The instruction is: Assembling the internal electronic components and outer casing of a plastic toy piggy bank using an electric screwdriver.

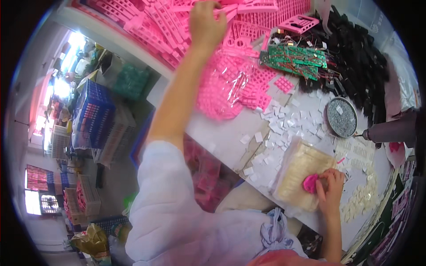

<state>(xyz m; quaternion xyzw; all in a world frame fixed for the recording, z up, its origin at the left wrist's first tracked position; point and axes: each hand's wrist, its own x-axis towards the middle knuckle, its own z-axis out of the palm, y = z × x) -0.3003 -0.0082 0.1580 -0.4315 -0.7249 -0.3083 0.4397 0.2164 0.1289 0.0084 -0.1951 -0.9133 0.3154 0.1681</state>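
My left hand reaches far out to the heap of pink plastic parts at the top. Its fingers are curled at the end of a long pink part and look closed on it. Lower right, my right hand rests at a beige pad wrapped in clear film. Thumb and fingers close on the right edge of a small round magenta piece, which lies on the pad.
A clear bag of pink keypads lies mid-table. Green circuit boards with wires and black parts pile at the far right. Small white squares surround a round dish of metal bits. A grey power screwdriver juts in.
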